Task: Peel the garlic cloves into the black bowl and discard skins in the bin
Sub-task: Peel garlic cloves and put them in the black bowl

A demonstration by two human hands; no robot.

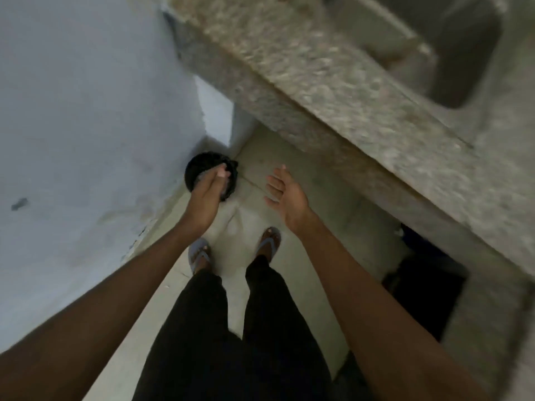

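A small black bin [202, 166] with a dark liner stands on the floor in the corner by the wall. My left hand [205, 195] hovers right over its mouth, fingers bunched together with the thumb against them. The blur hides whether any garlic skins lie between the fingertips. To the right of the bin and apart from it, my right hand [285, 193] is held out with spread, relaxed fingers and nothing in it. No black bowl or garlic cloves show in this view.
A speckled stone counter [333, 91] runs along the right, with a sink basin [451, 53] set into it and a dark opening [425, 290] below. A pale wall [86, 125] closes the left. My feet in sandals stand on the tiled floor [304, 175].
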